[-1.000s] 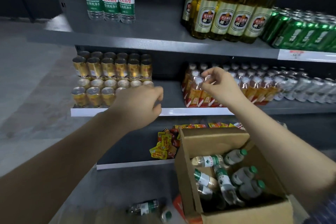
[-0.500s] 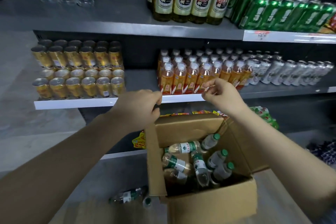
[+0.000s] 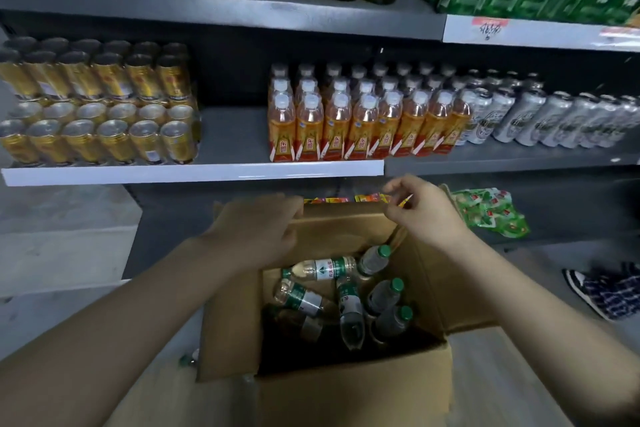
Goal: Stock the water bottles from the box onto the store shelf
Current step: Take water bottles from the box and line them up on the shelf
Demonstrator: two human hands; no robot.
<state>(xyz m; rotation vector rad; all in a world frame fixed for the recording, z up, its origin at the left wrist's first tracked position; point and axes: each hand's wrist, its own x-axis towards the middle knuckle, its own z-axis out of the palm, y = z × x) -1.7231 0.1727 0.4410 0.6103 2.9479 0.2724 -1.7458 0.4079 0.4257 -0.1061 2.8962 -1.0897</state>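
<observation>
Both hands have dropped from the shelf (image 3: 194, 173) to the box (image 3: 353, 388); left hand (image 3: 256, 236) and right hand (image 3: 420, 213) loosely curled, empty, above jumbled water bottles (image 3: 349, 291), probably heavy, slick, best gripped mid-body.

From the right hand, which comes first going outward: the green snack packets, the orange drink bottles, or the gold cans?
Measured from the right hand:
1. Green snack packets, beside it to the right, lower shelf.
2. Orange drink bottles, above it, middle shelf.
3. Gold cans, far left, same shelf.
</observation>
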